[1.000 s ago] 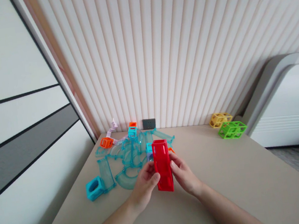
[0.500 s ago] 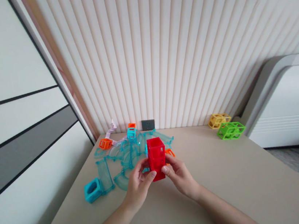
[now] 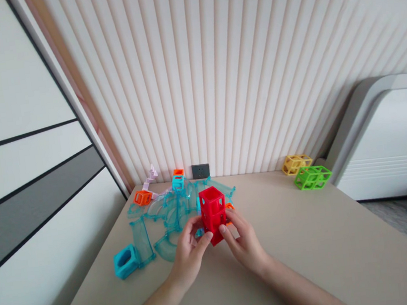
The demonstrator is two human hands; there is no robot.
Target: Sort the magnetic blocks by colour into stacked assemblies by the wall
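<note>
Two red open-frame cube blocks point(image 3: 213, 211), one on top of the other, stand upright between my hands in the middle of the view. My left hand point(image 3: 190, 246) grips the lower part from the left, with its thumb on the near side. From the right, my right hand point(image 3: 243, 240) holds the same lower part, thumb also in front. Behind the blocks lies a spread of clear blue track pieces point(image 3: 175, 211). Part of an orange block point(image 3: 229, 208) shows just behind my right fingers.
A blue block with a round hole point(image 3: 125, 262) touches a clear blue track piece at left. Orange blocks point(image 3: 143, 197), a small light-blue block point(image 3: 178, 183) and a pale purple twisted piece point(image 3: 150, 177) lie farther back. Yellow point(image 3: 296, 163) and green frame blocks point(image 3: 312, 178) sit at back right.
The red blocks have turned slightly between my hands, so another side of the frame shows. Both hands keep their hold in nearly the same place.
</note>
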